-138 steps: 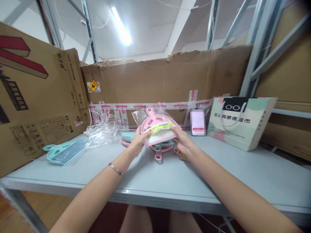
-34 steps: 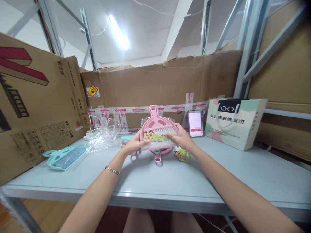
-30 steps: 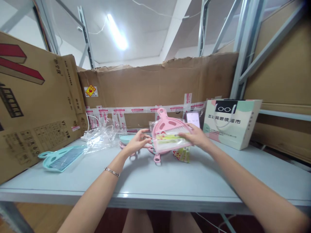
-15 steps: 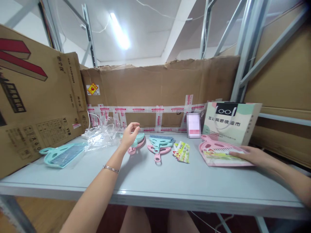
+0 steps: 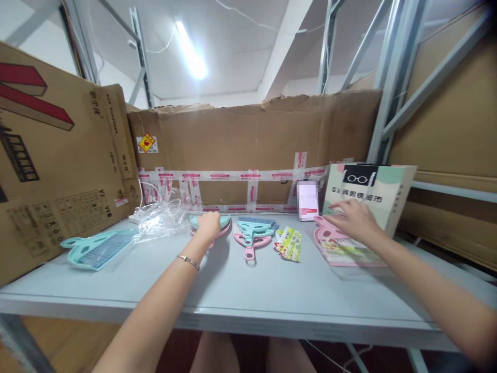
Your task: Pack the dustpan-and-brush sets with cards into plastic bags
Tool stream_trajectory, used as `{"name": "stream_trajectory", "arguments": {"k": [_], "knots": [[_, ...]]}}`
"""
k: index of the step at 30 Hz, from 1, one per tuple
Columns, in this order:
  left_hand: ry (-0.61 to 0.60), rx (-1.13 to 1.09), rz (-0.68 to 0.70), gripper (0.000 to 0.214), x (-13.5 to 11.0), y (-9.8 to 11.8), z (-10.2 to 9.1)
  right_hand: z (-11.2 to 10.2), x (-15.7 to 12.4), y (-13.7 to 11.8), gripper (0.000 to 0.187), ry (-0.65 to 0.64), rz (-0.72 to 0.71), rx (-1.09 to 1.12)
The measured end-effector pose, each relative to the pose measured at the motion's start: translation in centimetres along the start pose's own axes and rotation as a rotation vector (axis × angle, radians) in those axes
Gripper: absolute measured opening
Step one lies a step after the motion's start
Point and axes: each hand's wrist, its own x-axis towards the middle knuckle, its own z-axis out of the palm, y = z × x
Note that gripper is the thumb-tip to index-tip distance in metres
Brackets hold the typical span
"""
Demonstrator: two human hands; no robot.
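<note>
My left hand (image 5: pixel 209 226) lies on a small stack of teal and pink dustpans (image 5: pixel 223 224) at the back middle of the table. Its fingers curl over the top teal one. My right hand (image 5: pixel 351 219) hovers with fingers spread just above a bagged pink dustpan set (image 5: pixel 349 253) that lies flat on the right. Between the hands lie a pink dustpan with a teal brush (image 5: pixel 253 234) and a fan of green label cards (image 5: pixel 289 243).
A teal dustpan and brush in a bag (image 5: pixel 97 248) lies at the far left beside loose clear bags (image 5: pixel 163 217). A phone (image 5: pixel 307 200) and a printed paper bag (image 5: pixel 370 194) stand at the back right. Cardboard sheets (image 5: pixel 252 134) wall the grey table (image 5: pixel 248 290).
The bagged pink set, held in both hands a second ago, now lies on the right. My right hand has let go and lifted. My left hand has dropped onto the dustpan stack.
</note>
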Motion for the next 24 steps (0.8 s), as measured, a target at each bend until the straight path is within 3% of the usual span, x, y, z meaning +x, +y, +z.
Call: {"name": "stream_trajectory", "arguments": {"k": [6,8,12,16,20,22,24], "knots": [[0.110,0.052,0.098,0.008,0.4,1.3,-2.9,1.9,3.0,-8.2,0.021,0.101,-0.160,0.408],[0.185,0.089,0.231,0.013,-0.2,1.4,-4.6,2.4,3.4,-10.1,0.022,0.104,-0.170,0.566],[0.362,0.249,0.663,0.031,-1.7,1.0,-7.4,2.6,3.5,-12.1,0.036,0.107,-0.027,0.889],[0.317,0.187,0.900,0.036,-2.5,1.2,-8.2,1.5,2.3,-12.9,0.044,-0.174,0.023,1.147],[0.240,0.000,1.003,0.033,-2.7,2.3,-7.4,-0.1,0.3,-13.7,0.047,-0.622,-0.101,1.230],[0.253,-0.140,0.989,0.028,-2.5,2.8,-6.8,-0.2,-0.5,-13.9,0.045,-0.821,-0.112,1.250],[0.348,-0.368,0.854,0.019,-2.3,2.9,-5.9,0.3,-0.9,-14.1,0.042,-0.823,-0.033,1.256]]}}
